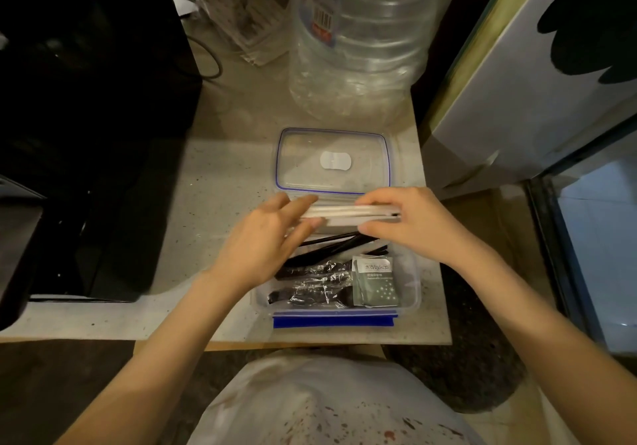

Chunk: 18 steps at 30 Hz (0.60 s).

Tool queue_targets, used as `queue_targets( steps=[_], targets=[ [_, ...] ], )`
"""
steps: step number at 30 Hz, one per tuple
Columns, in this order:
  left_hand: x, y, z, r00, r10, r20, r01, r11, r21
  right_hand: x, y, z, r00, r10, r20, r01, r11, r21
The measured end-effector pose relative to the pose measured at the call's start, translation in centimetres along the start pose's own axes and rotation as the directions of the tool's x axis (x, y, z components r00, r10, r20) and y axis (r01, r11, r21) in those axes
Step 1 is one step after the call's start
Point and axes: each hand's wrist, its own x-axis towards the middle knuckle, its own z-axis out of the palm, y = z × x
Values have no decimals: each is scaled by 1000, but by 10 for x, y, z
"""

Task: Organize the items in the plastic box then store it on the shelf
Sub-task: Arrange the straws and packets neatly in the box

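— Head view: where's the clear plastic box (412, 291)?
— On the speckled counter (220, 182). Right hand (412, 224) pinches blurred white wrapped sticks (348, 212) above it; left hand (267, 241), fingers loosely spread, hides their end.

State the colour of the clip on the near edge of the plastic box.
Blue: the clip on the plastic box, seen in the head view.

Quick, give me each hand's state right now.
Left hand: fingers extended, steadying the left end of the white paper-wrapped sticks.
Right hand: closed on the bundle's right end.
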Motion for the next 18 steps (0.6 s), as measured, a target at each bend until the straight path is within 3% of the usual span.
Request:
queue_targets(
  steps=[3, 5, 9, 14, 18],
  targets=[
    [2, -5, -3, 999, 34, -14, -33, 994, 109, 3, 2, 2, 998, -61, -31, 59, 996, -63],
    [3, -5, -2, 996, 92, 12, -92, 972, 215, 3, 4, 6, 990, -136, -41, 122, 961, -247],
    [4, -6, -1, 983, 167, 79, -185, 908, 376, 3, 15, 17, 919, -392, -26, 299, 739, -604],
    [9, -12, 7, 962, 206, 177, -267, 837, 477, 7, 25, 32, 939, -342, -26, 227, 675, -702],
    [13, -9, 12, 965, 151, 215, -246, 808, 535, 4, 21, 38, 938, -337, -79, 174, 657, -734]
  ],
)
